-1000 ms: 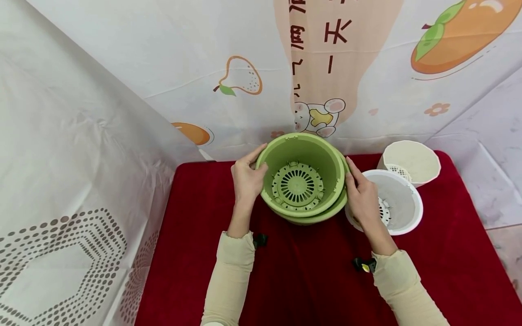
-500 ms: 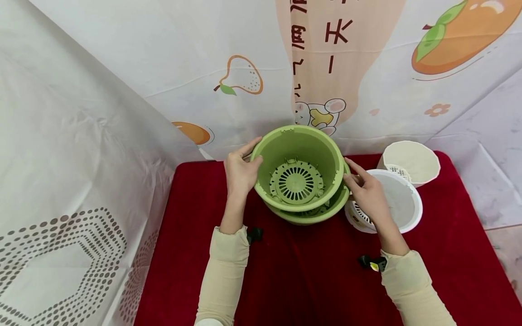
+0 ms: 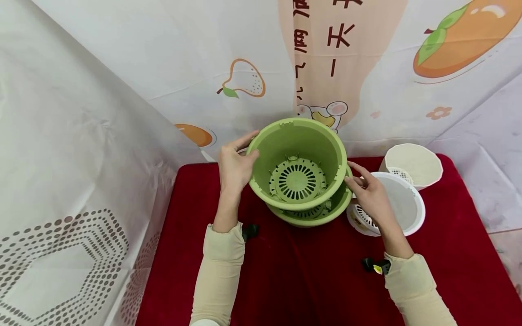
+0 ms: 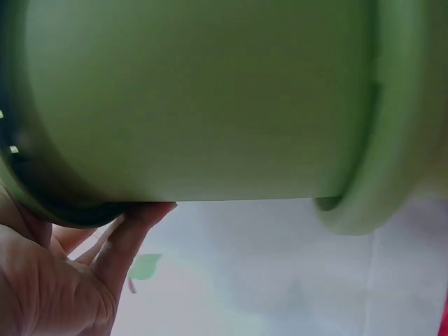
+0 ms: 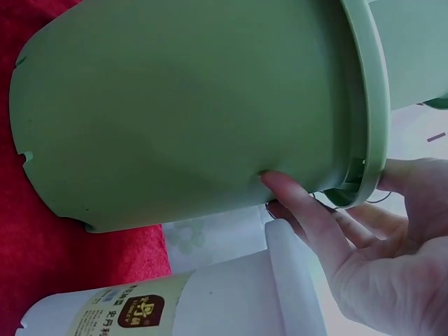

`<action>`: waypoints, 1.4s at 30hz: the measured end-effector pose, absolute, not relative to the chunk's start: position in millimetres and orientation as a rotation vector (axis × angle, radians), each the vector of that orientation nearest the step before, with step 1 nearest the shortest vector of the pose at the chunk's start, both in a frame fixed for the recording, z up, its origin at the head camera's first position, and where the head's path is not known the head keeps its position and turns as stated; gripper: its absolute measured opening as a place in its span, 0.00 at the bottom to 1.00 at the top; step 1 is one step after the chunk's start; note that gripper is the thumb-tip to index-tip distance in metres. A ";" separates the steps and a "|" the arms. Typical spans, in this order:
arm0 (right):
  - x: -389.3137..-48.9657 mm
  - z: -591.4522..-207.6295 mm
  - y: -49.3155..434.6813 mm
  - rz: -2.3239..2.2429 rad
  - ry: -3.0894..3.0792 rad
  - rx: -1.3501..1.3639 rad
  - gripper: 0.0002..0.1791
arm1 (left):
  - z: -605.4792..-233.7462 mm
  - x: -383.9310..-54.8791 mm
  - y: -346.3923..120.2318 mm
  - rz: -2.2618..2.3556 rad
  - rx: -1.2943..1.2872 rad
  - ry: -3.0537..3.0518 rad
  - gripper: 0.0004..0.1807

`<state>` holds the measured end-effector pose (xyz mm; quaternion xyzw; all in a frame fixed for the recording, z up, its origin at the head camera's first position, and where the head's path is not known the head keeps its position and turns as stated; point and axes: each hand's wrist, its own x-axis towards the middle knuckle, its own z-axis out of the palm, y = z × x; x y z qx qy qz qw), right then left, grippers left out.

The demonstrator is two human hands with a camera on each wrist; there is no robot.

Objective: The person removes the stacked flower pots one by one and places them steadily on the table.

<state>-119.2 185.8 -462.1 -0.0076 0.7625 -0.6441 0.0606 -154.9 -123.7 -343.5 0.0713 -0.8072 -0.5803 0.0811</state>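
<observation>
Two green plastic plant pots with slotted bottoms stand partly nested at the middle of the table. My left hand grips the rim of the upper pot at its left side, thumb inside and fingers under the rim. This pot sits raised and tilted inside the lower pot. In the left wrist view, a long stretch of the upper pot's outer wall shows above the lower rim. At the right, my right hand holds the rim of the lower pot, whose base meets the red cloth in the right wrist view.
A white pot with a label stands close to my right hand. Behind it is a cream pot with a perforated piece in it. Red cloth covers the table, and a printed curtain hangs behind.
My left hand has moved up and left, drawing the upper pot partly out of the lower one. The gap between their rims has widened. My right hand has stayed at the lower rim.
</observation>
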 end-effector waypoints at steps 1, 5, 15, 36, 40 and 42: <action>-118.8 -462.4 186.8 -1.956 2.301 -0.021 0.30 | -341.7 -155.1 -123.6 -1.736 0.205 -2.412 0.26; -118.5 -462.1 189.7 -2.015 2.244 -0.020 0.31 | -336.7 -155.8 -123.8 -1.740 0.197 -2.416 0.26; -117.6 -461.5 191.7 -2.083 2.127 0.049 0.34 | -324.7 -160.8 -123.6 -1.704 0.181 -2.487 0.25; -120.1 -464.1 189.9 -2.101 2.099 0.059 0.33 | -293.8 -163.2 -149.8 -1.641 0.224 -2.426 0.24; -120.6 -464.9 190.0 -2.116 2.073 0.067 0.33 | -289.2 -163.9 -156.4 -1.629 0.262 -2.426 0.24; -120.9 -465.5 189.9 -2.121 2.069 0.071 0.33 | -287.9 -164.1 -160.4 -1.589 0.280 -2.431 0.24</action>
